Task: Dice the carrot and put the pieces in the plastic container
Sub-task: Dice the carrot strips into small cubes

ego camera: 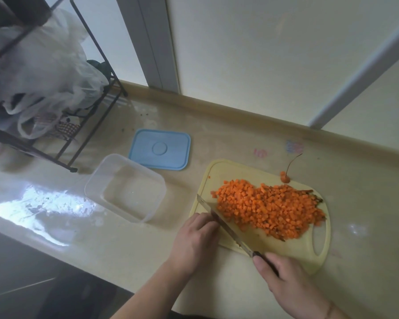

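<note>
A wide heap of diced carrot (266, 207) covers the pale yellow cutting board (226, 168). A knife (224, 223) lies with its blade along the left side of the heap. My right hand (286, 279) grips its dark handle at the board's near edge. My left hand (194, 240) rests at the board's left edge with curled fingers touching the blade's back. The clear plastic container (124, 187) stands with nothing in it, left of the board. A carrot tip with its thin root (285, 178) lies at the board's far edge.
The container's blue lid (159, 149) lies flat on the beige counter behind the container. A dark metal rack (95, 104) with plastic bags stands at the far left. The counter's front edge runs close to my arms. A wall borders the back.
</note>
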Demonstrator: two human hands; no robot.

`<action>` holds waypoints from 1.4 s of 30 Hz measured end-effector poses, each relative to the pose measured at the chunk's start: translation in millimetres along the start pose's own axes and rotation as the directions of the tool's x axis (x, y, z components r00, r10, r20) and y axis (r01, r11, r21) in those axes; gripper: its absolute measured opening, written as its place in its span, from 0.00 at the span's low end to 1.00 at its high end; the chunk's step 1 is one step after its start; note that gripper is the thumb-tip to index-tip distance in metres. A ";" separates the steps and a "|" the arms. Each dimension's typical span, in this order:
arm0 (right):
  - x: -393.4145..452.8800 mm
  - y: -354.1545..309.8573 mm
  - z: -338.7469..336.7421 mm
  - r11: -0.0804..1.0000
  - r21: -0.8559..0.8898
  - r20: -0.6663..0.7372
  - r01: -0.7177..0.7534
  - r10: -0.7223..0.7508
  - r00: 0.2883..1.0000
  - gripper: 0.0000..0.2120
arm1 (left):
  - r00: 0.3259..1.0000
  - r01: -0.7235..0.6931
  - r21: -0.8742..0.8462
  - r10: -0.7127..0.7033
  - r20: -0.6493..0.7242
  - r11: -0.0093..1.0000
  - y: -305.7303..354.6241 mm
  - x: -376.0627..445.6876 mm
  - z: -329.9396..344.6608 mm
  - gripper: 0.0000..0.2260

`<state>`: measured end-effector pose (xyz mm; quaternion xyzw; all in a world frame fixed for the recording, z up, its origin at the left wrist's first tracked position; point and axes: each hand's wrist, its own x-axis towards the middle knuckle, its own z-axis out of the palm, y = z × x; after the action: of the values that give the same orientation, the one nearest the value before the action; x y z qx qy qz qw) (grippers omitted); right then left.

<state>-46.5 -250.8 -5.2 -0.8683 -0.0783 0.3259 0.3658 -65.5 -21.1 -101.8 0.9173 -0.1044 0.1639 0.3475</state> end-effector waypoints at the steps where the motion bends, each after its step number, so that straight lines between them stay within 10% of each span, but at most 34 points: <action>1: -0.2 0.7 -0.1 1.000 -0.003 -0.005 0.005 -0.005 1.000 0.34 | 1.000 -0.001 0.003 0.001 0.001 1.000 -0.1 0.2 0.2 0.05; 10: 0.1 19.6 11.0 0.996 -0.089 -0.049 -0.017 0.012 0.999 0.45 | 1.000 -0.015 0.019 0.016 -0.010 1.000 -4.0 -4.9 0.0 0.11; 18: 17.3 9.0 22.3 0.991 -0.102 -0.085 0.086 -0.094 0.992 0.30 | 1.000 -0.006 0.006 0.006 0.005 1.000 -0.8 -9.5 -6.3 0.09; 42: -0.4 28.0 26.8 0.975 -0.217 -0.107 0.046 -0.071 0.992 0.37 | 0.999 0.027 -0.020 -0.028 -0.019 0.999 -0.5 -8.1 -4.9 0.15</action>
<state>-66.4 -255.5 -38.1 -0.9170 -0.1176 0.2546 0.2837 -73.9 -16.8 -101.7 0.9135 -0.0901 0.1668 0.3599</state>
